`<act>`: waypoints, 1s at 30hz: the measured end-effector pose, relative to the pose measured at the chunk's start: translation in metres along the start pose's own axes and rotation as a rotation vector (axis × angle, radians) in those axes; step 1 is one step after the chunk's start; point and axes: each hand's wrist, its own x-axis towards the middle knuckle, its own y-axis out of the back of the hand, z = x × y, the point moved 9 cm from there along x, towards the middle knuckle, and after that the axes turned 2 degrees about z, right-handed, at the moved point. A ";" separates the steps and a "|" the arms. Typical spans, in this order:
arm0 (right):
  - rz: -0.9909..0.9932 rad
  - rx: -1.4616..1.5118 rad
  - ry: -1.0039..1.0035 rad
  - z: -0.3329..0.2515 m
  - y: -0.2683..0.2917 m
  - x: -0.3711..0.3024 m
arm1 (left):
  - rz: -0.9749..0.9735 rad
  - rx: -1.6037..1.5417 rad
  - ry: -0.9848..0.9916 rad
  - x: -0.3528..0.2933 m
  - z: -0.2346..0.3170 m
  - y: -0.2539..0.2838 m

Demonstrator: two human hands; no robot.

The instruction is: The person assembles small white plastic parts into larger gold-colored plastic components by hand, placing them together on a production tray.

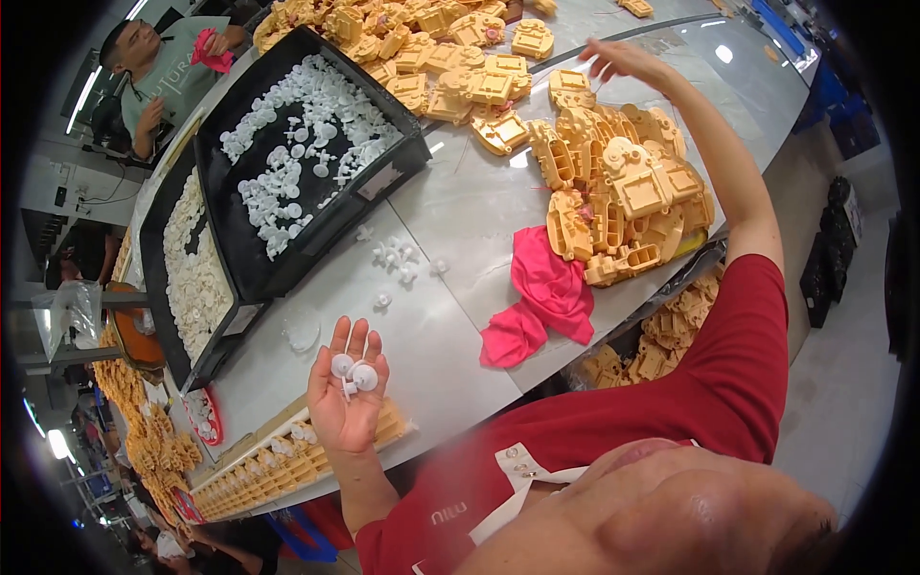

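Observation:
My left hand (347, 393) is palm up over the table's near edge, cupping two or three small white plastic wheels (353, 372). My right hand (618, 59) is stretched far out over the table with fingers spread and nothing visible in it. It hovers just beyond a heap of yellow plastic housings (623, 187), nearest to the one at the heap's far edge (567, 88). A few loose white wheels (398, 254) lie on the grey tabletop between my hands.
A black tray of white wheels (240, 259) stands at the left, with a second tray (158, 287) beside it. A pink cloth (541, 297) lies near the front edge. More yellow housings (422, 48) cover the far side. A co-worker (158, 72) sits at top left.

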 end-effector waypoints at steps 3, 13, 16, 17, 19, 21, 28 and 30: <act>-0.364 -0.119 -0.081 -0.024 -0.063 -0.006 | 0.012 -0.004 0.024 0.012 -0.005 -0.004; 0.207 -0.756 -0.329 0.135 0.126 -0.005 | -0.019 -0.008 0.018 0.013 -0.001 -0.004; -0.169 -0.918 -0.815 0.193 0.114 -0.074 | -0.011 -0.011 -0.003 0.007 0.000 -0.003; -0.169 -0.922 -0.807 0.201 0.112 -0.071 | -0.011 -0.015 -0.011 0.004 -0.001 -0.004; 0.067 -0.836 -0.565 0.199 0.116 -0.055 | -0.014 -0.005 0.001 0.007 -0.004 -0.006; 0.089 -0.388 -0.394 0.214 0.113 -0.027 | -0.019 -0.002 0.002 0.003 -0.004 -0.007; 0.401 -0.601 -0.035 0.044 0.104 -0.012 | -0.038 -0.014 -0.013 -0.021 -0.001 0.004; 0.451 -0.557 0.087 -0.004 0.096 -0.018 | -0.059 -0.022 -0.014 -0.027 0.002 0.011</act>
